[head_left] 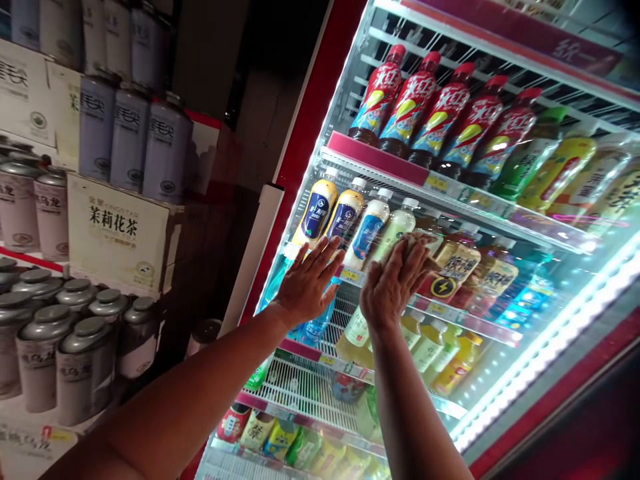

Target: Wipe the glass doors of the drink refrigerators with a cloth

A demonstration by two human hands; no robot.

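Observation:
My left hand [309, 280] lies with its fingers spread against the glass door of a lit drinks fridge [305, 110]. To its right, my right hand [389, 287] presses a crumpled, pale cloth [425, 241] to the same glass. Much of the cloth is hidden by the fingers. Behind the glass, near my hands, stand a yellow bottle with a dark blue label [316, 208], a white bottle with a blue label [369, 230] and a pale green bottle [395, 230].
Red-capped bottles [413, 100] line the upper fridge shelf, with more drinks below. A bright light strip [545, 327] runs down the fridge's right side. On the left, tall cans [167, 150] and a white carton [117, 230] are stacked close by.

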